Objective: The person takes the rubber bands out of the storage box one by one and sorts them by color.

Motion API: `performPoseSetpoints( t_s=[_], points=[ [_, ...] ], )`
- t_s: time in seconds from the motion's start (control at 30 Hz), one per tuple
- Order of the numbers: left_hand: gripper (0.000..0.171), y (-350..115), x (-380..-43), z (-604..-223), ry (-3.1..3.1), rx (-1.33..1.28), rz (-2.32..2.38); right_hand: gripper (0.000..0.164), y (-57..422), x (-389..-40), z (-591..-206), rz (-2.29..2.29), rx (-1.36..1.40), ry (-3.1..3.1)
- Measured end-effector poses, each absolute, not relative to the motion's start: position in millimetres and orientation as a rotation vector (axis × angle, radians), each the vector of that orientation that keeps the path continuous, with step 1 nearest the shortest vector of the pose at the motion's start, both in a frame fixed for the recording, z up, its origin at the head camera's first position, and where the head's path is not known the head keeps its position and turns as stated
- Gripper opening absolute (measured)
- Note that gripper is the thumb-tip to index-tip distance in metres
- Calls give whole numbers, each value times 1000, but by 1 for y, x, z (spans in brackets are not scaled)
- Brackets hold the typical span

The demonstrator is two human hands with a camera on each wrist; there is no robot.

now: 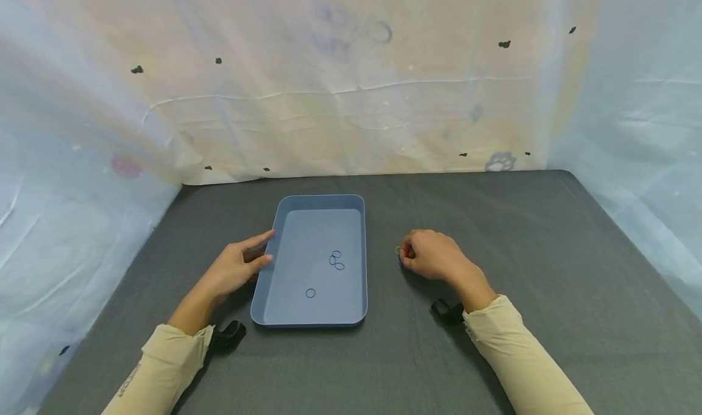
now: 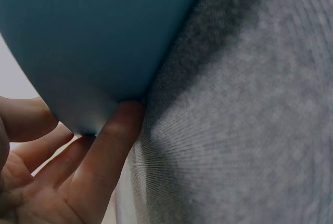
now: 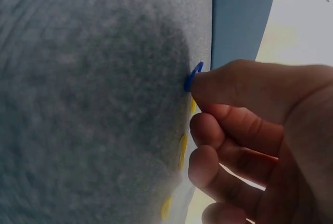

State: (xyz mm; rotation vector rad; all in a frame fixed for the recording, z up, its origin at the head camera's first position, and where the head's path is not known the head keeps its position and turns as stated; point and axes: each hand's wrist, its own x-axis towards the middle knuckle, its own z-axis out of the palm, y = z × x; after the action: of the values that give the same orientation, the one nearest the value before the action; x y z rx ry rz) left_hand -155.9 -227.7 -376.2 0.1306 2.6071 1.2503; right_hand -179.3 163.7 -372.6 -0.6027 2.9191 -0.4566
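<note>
On the left of the bench (image 1: 521,232), which carries a grey cloth, I observe a cream left sleeve (image 1: 164,366) with a black strap (image 1: 227,337) beside its cuff. The left hand (image 1: 227,269) reaches the left long edge of a blue tray (image 1: 301,238); I read its fingers as extended and parted, the tips contacting the rim and outer wall. The tray lies flat, left of the bench's middle, its far short edge near the bench's far edge. Inside it I count four dark rings: a single ring (image 1: 306,293) close to the near short edge, about midway between the long edges, and a ring cluster (image 1: 336,262) of three, nearer the right long edge; I cannot tell whether those three overlap. Apart from the tray's right edge, I locate a yellow ring (image 1: 397,250) beside the fingertips of the right hand (image 1: 433,253). That hand pinches a blue ring (image 3: 194,74) between thumb and index finger, its other fingers curled. The right wrist view shows me yellow pieces (image 3: 183,151) in a row, seen edge-on. The cream right sleeve (image 1: 526,360) follows, and a pale sheet (image 1: 641,128) borders the bench's right edge.
</note>
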Motion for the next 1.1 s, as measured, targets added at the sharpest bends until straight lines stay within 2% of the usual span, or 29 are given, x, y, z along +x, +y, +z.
performPoseSetpoints(
  t_s=[1.1],
  points=[
    [61, -229, -155, -377, 2596, 114, 1267, 17, 165, -180, -371, -501, -587, 2894]
  ],
)
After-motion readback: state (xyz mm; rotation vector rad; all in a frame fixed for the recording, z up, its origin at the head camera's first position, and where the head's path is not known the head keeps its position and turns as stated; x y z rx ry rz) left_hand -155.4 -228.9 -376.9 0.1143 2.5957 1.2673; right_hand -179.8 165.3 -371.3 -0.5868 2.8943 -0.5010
